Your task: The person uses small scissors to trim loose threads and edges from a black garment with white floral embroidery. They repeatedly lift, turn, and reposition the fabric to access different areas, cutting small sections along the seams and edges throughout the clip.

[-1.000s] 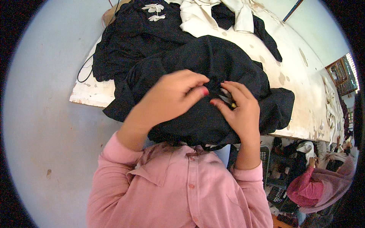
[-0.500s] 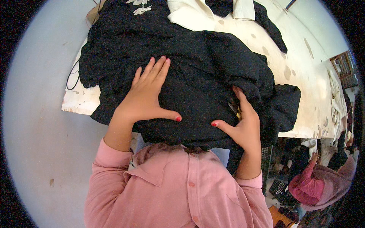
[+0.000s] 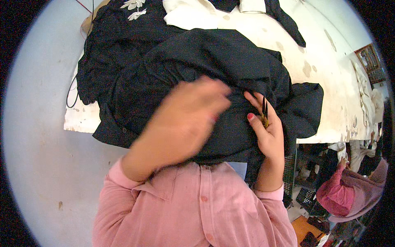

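A black garment [image 3: 214, 66] lies bunched on a stained white table [image 3: 329, 74] in front of me. My left hand [image 3: 181, 123] is blurred with motion, fingers spread, passing over the garment's near part and holding nothing that I can see. My right hand [image 3: 267, 131] rests on the garment's right side and holds a small pair of dark thread snips [image 3: 265, 113] against the palm, thumb stretched out onto the cloth. My pink sleeves come in from below.
More black clothing [image 3: 111, 45] with white flower trim [image 3: 133, 8] is piled at the table's far left. A white collared garment [image 3: 205, 14] lies at the back. A person in pink [image 3: 349, 189] sits low at the right. Pale floor [image 3: 37, 136] spreads left.
My left hand has swept from lying flat on the garment's left toward the middle and right, now blurred. The right hand has stayed on the right side with the snips.
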Demonstrator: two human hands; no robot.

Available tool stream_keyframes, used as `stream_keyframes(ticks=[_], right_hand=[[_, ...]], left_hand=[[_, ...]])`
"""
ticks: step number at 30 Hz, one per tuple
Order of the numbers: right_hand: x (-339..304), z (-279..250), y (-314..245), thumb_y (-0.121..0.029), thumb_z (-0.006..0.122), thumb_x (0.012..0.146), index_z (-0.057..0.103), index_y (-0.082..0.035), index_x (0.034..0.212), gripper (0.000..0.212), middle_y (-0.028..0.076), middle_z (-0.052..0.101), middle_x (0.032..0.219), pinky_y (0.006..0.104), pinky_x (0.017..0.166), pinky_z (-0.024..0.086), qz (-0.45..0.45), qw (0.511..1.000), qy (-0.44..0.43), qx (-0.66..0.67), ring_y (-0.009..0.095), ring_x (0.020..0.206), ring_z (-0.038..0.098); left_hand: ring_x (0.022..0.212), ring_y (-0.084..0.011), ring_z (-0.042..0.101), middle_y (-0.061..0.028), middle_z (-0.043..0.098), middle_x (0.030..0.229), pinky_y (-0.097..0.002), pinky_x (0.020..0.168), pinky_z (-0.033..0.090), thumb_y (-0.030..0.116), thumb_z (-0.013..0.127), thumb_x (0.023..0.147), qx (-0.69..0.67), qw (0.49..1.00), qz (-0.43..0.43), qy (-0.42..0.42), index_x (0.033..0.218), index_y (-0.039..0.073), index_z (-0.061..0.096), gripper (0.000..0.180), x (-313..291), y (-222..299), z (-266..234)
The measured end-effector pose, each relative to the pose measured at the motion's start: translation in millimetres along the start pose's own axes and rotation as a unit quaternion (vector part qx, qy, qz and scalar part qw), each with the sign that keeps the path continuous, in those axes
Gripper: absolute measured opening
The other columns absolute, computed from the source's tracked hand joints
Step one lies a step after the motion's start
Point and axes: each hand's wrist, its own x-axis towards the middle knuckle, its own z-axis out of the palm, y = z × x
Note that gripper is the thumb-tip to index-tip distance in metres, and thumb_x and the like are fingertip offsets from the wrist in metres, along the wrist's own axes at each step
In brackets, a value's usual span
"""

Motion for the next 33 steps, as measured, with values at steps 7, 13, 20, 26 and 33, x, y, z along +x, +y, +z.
stream_keyframes(ticks=[7, 13, 20, 26, 33], right_hand=[[-1, 15, -2, -0.017, 0.066, 0.083, 0.044, 0.004, 0.130, 0.057, 0.021, 0.059, 0.122, 0.0342, 0.090, 0.048, -0.060, 0.967, 0.045, -0.244, 0.031, 0.110, 0.060], [-3, 25, -18, -0.038, 0.084, 0.064, 0.051, -0.001, 0.125, 0.079, 0.020, 0.059, 0.115, 0.0378, 0.087, 0.049, -0.110, 0.924, 0.058, -0.361, 0.034, 0.103, 0.060], [-26, 17, -2, -0.035, 0.087, 0.056, 0.058, -0.002, 0.114, 0.073, 0.016, 0.056, 0.099, 0.0382, 0.080, 0.049, -0.216, 0.869, 0.205, -0.394, 0.033, 0.090, 0.057], [-11, 10, -15, 0.007, 0.060, 0.066, 0.058, -0.003, 0.094, 0.030, 0.015, 0.060, 0.089, 0.0405, 0.073, 0.051, -0.144, 0.881, 0.048, -0.448, 0.036, 0.082, 0.060], [149, -119, -102, -0.021, 0.061, 0.089, 0.065, -0.006, 0.104, 0.021, 0.013, 0.068, 0.094, 0.0331, 0.077, 0.048, -0.299, 0.742, 0.377, -0.466, 0.024, 0.083, 0.065]], left_hand=[[0.133, -0.0262, 0.038, -0.0135, 0.040, 0.144, -0.0616, 0.106, 0.021, 0.046, 0.058, 0.084, 0.110, 0.991, -0.055, -0.052, 0.133, 0.004, 0.046, 0.065, -10, -5, 22], [0.112, -0.0255, 0.058, -0.0108, 0.061, 0.120, -0.0573, 0.100, 0.033, 0.031, 0.060, 0.088, 0.189, 0.933, -0.295, 0.086, 0.114, 0.008, 0.063, 0.035, -78, -94, -45], [0.097, -0.0283, 0.060, -0.0124, 0.064, 0.106, -0.0380, 0.086, 0.045, 0.018, 0.065, 0.083, 0.240, 0.901, -0.247, 0.264, 0.105, 0.004, 0.065, 0.026, -102, -124, -81], [0.119, -0.0284, 0.048, -0.0124, 0.054, 0.126, -0.0524, 0.104, 0.029, 0.018, 0.068, 0.077, 0.296, 0.933, -0.160, 0.128, 0.119, 0.010, 0.056, 0.045, -72, -81, -31], [0.104, -0.0261, 0.059, -0.0151, 0.060, 0.115, -0.0371, 0.091, 0.044, 0.033, 0.052, 0.094, -0.073, 0.849, -0.146, 0.503, 0.116, -0.001, 0.055, 0.040, -8, -101, -168]])
